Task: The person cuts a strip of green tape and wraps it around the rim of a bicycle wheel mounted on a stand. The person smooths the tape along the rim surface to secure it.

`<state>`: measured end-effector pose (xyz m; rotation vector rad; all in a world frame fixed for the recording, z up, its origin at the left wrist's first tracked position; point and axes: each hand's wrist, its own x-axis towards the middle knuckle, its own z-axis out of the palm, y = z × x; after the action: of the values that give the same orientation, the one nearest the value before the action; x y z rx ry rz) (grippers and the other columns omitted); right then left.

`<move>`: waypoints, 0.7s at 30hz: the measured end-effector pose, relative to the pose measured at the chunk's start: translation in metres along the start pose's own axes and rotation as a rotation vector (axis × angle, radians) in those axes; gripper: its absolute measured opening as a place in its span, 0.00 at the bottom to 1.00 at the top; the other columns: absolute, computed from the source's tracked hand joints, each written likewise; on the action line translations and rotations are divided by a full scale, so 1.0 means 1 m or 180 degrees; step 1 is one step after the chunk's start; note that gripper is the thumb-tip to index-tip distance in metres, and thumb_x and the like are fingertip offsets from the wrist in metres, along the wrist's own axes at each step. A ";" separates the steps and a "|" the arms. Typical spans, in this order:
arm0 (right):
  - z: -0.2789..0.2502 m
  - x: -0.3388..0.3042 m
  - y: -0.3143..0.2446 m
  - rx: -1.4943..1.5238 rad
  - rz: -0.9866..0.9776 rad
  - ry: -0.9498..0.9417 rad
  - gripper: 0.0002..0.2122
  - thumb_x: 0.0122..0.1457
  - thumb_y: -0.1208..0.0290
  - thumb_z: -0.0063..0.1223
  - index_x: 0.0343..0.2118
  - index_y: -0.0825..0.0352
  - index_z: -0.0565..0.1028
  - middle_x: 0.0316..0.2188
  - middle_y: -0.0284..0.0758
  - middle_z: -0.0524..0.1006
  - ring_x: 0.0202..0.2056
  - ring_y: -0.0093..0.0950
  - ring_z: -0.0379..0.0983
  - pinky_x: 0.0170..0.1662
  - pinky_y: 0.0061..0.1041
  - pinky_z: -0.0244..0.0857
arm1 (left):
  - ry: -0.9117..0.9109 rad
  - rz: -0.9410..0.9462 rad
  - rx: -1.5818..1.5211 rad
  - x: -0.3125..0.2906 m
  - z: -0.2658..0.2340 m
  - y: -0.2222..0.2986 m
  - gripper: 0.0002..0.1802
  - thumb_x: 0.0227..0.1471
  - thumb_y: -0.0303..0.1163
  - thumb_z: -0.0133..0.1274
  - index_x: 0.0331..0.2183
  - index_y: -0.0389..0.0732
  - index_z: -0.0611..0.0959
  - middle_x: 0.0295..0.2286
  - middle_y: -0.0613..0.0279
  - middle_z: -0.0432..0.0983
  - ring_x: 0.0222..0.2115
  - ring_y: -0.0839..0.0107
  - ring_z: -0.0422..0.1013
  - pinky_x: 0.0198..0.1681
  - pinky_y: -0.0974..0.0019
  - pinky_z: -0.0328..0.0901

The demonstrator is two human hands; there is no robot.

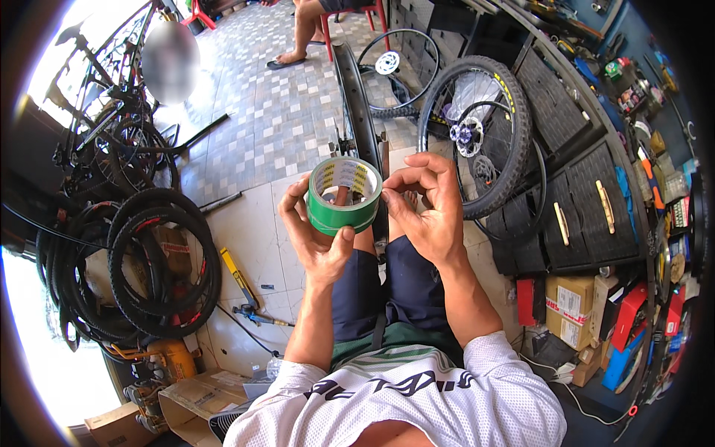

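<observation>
A roll of green tape [343, 214] is held up in front of me, above my knees. My left hand [313, 238] grips the roll from below and the side, thumb on its outer face. My right hand [426, 205] is at the roll's right edge, with fingertips pinched together against the tape. Behind the roll a black bicycle rim [357, 97] stands upright on the tiled floor. A knobby wheel [477, 127] with a disc rotor leans to its right.
A pile of black tyres [149, 261] lies at the left, with bicycles [112, 112] behind it. Dark drawer cabinets [581, 194] and cardboard boxes [570, 309] line the right. A yellow tool [240, 276] lies on the floor. Another person's legs [302, 33] show at the top.
</observation>
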<state>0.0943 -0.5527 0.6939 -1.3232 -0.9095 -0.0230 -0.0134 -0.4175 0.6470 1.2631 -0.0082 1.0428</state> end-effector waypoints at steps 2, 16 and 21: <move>-0.001 0.002 -0.001 0.0007 -0.0011 -0.0044 0.23 0.58 0.85 0.61 0.54 0.68 0.63 0.35 0.36 0.80 0.36 0.23 0.78 0.41 0.23 0.71 | 0.0093 0.0061 0.0076 0.002 0.005 0.002 0.53 0.49 0.46 0.71 0.64 0.40 0.56 0.58 0.51 0.57 0.63 0.56 0.57 0.63 0.36 0.64; 0.019 0.018 0.009 -0.0427 -0.0972 -0.0358 0.16 0.49 0.88 0.60 0.34 0.66 0.65 0.33 0.38 0.73 0.32 0.32 0.73 0.36 0.30 0.70 | 0.1084 -0.1007 -0.2404 0.011 0.019 0.011 0.40 0.61 0.48 0.59 0.64 0.40 0.62 0.57 0.53 0.67 0.62 0.55 0.62 0.67 0.49 0.61; 0.014 0.024 0.019 -0.0829 -0.1473 -0.0246 0.14 0.53 0.86 0.57 0.32 0.65 0.63 0.32 0.39 0.70 0.29 0.29 0.70 0.32 0.26 0.67 | 0.0980 -0.1919 -0.2886 0.014 0.017 0.005 0.36 0.64 0.57 0.51 0.62 0.44 0.69 0.58 0.54 0.70 0.60 0.57 0.65 0.66 0.49 0.59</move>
<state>0.1122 -0.5241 0.6916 -1.3305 -1.2963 -0.4647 0.0002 -0.4215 0.6646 0.2345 0.1172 0.5654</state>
